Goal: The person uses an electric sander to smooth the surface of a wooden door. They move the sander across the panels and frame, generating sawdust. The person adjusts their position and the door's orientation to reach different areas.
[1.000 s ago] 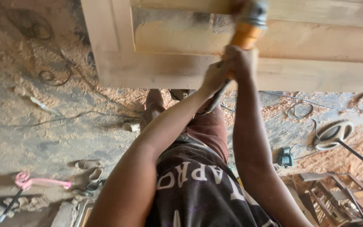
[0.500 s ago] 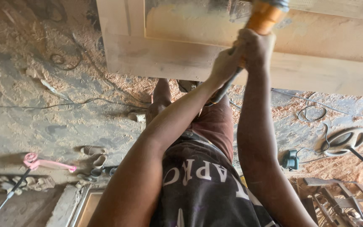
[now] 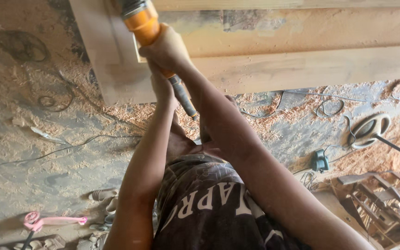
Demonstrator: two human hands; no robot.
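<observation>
Gripping the orange power tool (image 3: 140,18) with both hands, I have it pressed against the pale wooden door frame (image 3: 265,69) at the top of the head view. My right hand (image 3: 167,48) is wrapped tight around the orange body, fingers closed on it; my left hand (image 3: 161,88) sits just below on the dark rear handle (image 3: 181,95) — its fingers look curled around that handle, though the forearm hides part of them. The tool's working end runs out of view at the top edge, so I cannot tell what touches the wood. I judge the tool rigid and fairly heavy, best held as now: one hand on the body, one on the rear handle. Below lie a sawdust-strewn floor (image 3: 47,185), loose cables (image 3: 70,148), a pink-handled tool (image 3: 52,221) and sandals (image 3: 103,194).
</observation>
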